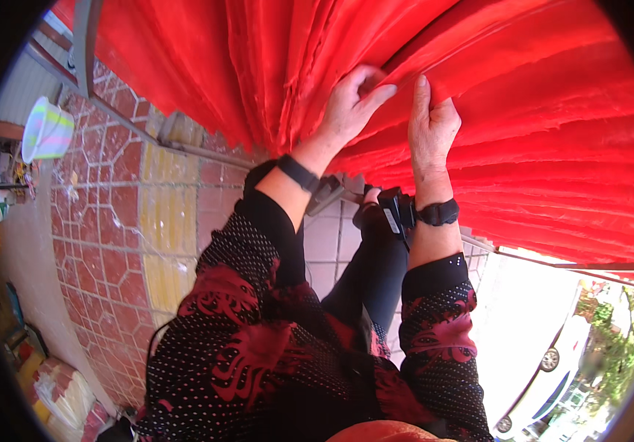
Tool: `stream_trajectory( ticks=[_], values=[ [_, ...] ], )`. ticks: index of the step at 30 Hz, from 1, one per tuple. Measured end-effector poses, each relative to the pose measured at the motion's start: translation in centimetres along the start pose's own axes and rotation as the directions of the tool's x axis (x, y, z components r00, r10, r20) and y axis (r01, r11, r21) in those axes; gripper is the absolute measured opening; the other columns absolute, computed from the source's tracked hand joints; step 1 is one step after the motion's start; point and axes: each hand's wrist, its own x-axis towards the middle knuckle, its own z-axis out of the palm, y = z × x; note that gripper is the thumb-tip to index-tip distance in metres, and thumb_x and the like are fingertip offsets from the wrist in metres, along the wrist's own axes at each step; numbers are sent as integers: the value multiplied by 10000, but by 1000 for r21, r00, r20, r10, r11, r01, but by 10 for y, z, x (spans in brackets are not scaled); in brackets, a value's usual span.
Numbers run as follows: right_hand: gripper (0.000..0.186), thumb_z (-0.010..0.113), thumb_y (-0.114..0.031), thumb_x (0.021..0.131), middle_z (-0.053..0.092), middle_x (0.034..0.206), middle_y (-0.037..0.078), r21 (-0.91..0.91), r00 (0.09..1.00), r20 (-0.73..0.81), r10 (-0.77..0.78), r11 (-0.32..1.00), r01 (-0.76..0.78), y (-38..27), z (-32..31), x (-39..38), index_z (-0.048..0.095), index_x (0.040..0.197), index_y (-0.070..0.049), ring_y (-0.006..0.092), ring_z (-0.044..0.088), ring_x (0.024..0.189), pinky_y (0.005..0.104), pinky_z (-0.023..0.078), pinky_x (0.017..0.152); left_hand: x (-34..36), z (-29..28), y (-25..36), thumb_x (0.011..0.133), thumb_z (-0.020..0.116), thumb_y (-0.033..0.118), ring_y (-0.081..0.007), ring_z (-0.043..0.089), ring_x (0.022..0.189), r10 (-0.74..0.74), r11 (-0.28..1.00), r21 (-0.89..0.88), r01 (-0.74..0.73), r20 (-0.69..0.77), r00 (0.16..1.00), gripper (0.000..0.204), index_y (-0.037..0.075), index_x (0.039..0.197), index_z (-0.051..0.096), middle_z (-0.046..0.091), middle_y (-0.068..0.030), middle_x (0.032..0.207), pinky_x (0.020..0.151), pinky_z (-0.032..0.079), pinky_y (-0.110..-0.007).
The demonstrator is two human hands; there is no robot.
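Fabric [545, 125], red and pleated, is spread across top and right. Pleat arranging is suggested: a fold is pinched by the right hand [433, 131], the left hand [345, 109] is half-curled, its hold unclear; even spacing seems needed next.

The head-mounted fisheye camera faces steeply downward, from above the wearer's patterned top [258, 361]. Both hands, left [352, 107] and right [433, 131], and the red fabric [545, 96] occupy near range. The tiled ground [103, 258] lies farther below; the car [549, 379] appears well beyond, lower right. Straight edges bend toward the circular rim.
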Motion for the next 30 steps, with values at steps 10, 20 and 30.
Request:
stream_trajectory(
  ticks=[10,20,30],
  values=[
    [263,527,-249,943,645,749,175,-11,996,5,84,996,-84,17,4,-14,615,989,-6,215,600,622,300,487,634,15,-5,-14,924,561,276,-96,527,731,-61,997,-42,60,-17,998,255,29,934,621,604,-49,783,683,436,-241],
    [262,526,-238,944,617,672,153,0,987,42,155,988,-155,37,1,-25,615,928,8,156,518,563,277,463,585,20,-5,-28,894,617,216,-44,526,767,-156,959,-245,138,-54,986,207,19,957,633,614,24,810,698,428,-194],
    [322,554,-305,919,610,634,154,-71,957,107,268,962,-262,64,3,-44,620,845,1,252,615,577,328,475,568,21,-25,-42,825,663,180,-161,653,756,-257,894,413,174,154,954,266,-3,1017,661,694,-111,877,714,505,-283]
  ],
)
